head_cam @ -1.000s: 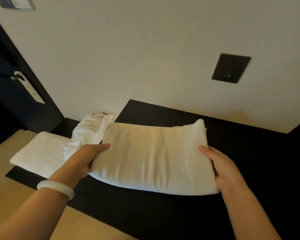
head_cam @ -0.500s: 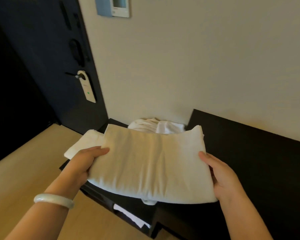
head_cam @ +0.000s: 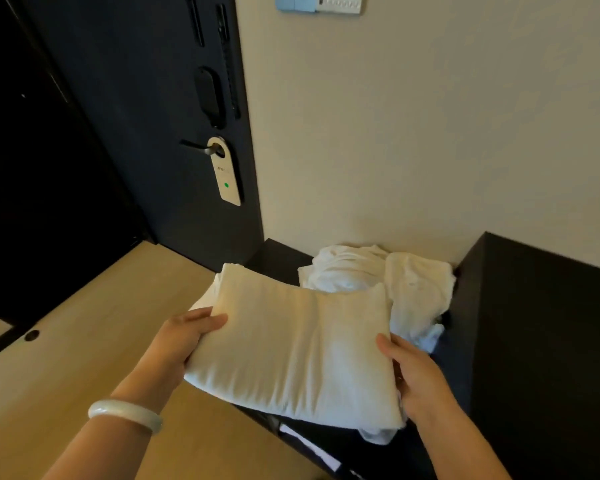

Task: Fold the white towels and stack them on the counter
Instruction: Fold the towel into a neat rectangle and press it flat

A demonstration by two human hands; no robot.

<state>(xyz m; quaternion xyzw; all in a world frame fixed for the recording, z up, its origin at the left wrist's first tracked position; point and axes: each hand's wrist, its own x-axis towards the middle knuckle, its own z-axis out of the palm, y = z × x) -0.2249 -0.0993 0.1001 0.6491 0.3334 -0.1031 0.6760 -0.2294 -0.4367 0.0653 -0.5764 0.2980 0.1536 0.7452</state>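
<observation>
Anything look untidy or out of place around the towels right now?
Yes. Behind the folded towel that the left hand and right hand hold, a crumpled heap of white towels lies against the wall, one end drooping beside the dark counter.

We read this as a hotel room entry. Dark door (head_cam: 136, 150) with a lever handle (head_cam: 194, 147), and a card hanger (head_cam: 226, 178) with a green dot hung on it. Lock plate (head_cam: 208, 95) and guard latch (head_cam: 227, 57) above. Control panel (head_cam: 321, 3) on the plain wall (head_cam: 430, 133), pale wood floor (head_cam: 84, 341). Heap of white towels (head_cam: 354, 271) at the back edge of a low dark unit (head_cam: 278, 258), against the wall and just beside a taller dark counter (head_cam: 551, 306). One folded towel (head_cam: 291, 351) is in front.
</observation>
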